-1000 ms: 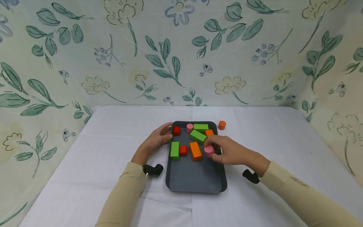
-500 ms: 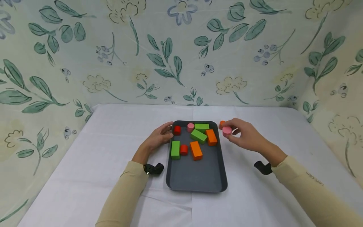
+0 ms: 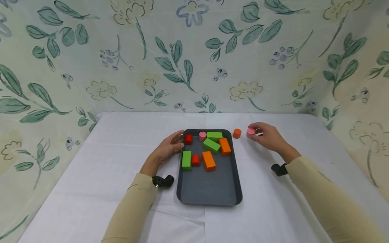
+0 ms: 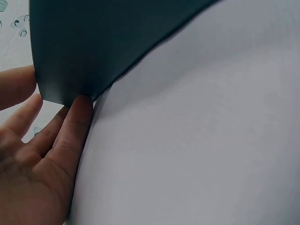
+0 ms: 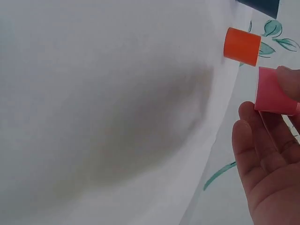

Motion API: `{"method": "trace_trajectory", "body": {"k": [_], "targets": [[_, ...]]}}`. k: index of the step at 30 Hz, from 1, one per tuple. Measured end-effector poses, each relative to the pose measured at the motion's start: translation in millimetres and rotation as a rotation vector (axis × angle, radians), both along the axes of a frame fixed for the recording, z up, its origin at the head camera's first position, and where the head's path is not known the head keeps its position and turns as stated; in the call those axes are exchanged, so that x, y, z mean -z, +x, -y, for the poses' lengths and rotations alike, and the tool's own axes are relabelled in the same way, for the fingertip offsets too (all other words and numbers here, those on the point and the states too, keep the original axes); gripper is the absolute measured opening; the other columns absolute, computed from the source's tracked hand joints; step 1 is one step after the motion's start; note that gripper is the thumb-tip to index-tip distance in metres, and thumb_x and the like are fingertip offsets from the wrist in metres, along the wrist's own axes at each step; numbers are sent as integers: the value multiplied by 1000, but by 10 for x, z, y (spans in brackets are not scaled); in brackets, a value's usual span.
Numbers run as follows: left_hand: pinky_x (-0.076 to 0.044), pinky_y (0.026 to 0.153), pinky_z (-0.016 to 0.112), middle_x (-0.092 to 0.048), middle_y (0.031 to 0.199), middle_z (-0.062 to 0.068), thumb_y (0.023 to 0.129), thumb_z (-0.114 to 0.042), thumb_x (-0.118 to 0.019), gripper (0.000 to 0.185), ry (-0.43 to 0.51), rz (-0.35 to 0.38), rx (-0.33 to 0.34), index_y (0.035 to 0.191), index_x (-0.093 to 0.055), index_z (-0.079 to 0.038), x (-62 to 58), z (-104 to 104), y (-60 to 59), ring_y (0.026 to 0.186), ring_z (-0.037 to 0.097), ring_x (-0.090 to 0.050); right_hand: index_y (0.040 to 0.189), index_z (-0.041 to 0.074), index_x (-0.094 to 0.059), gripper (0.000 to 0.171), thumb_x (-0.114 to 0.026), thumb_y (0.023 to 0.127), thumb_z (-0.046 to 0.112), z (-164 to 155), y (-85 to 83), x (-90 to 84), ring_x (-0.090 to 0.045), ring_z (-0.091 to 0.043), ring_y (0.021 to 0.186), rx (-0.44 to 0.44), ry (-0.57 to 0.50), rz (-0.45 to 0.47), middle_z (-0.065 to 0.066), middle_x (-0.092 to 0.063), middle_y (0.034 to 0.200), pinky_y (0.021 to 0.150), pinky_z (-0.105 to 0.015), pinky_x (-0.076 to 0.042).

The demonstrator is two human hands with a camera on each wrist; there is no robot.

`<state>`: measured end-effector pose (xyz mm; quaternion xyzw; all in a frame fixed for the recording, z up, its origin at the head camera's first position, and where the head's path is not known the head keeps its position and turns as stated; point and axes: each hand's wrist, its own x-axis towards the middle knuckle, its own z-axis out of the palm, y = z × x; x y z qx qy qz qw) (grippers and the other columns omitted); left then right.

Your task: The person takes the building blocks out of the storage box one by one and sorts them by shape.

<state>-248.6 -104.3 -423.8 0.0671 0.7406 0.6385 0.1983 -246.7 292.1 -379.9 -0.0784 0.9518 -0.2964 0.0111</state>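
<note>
The near half of the dark tray (image 3: 209, 189) is bare. The left hand (image 3: 166, 149) rests its straight fingers (image 4: 75, 126) on the tray's left edge and holds nothing. Farther back, the right hand (image 3: 267, 136) pinches a pink cylinder (image 3: 250, 132) on the white cloth (image 3: 304, 141), just beside an orange cylinder (image 3: 237, 133), outside the tray's right rim. The writing on the right sleeve (image 3: 325, 189) is too small to read.
</note>
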Motion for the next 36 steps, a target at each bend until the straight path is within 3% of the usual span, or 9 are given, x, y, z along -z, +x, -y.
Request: {"method": "trace_trajectory", "body": {"k": [9, 16, 36], "targets": [[-38, 117, 51, -30, 164, 8, 97, -10, -56, 63, 6, 4, 8, 154, -35, -26, -10, 3, 8, 149, 29, -35, 142, 3, -49, 46, -57, 98, 11, 29, -205, 124, -50, -42, 129, 138, -65, 100, -23, -51, 143, 110, -54, -44], [-39, 116, 50, -30, 163, 8, 97, -10, -57, 64, 10, 0, 6, 154, -35, -28, 7, 9, -29, 149, 29, -35, 141, 4, -50, 46, -60, 98, 16, 67, -261, 148, -48, -40, 128, 182, -95, 126, -23, -53, 141, 111, -54, -43], [-38, 117, 52, -30, 163, 10, 97, -12, -57, 63, -17, -17, 23, 154, -35, -27, 15, 10, -20, 149, 31, -35, 138, 5, -52, 45, -62, 97, 22, 82, -276, 204, -49, -37, 124, 134, -104, 231, -22, -54, 138, 110, -52, -45]]}}
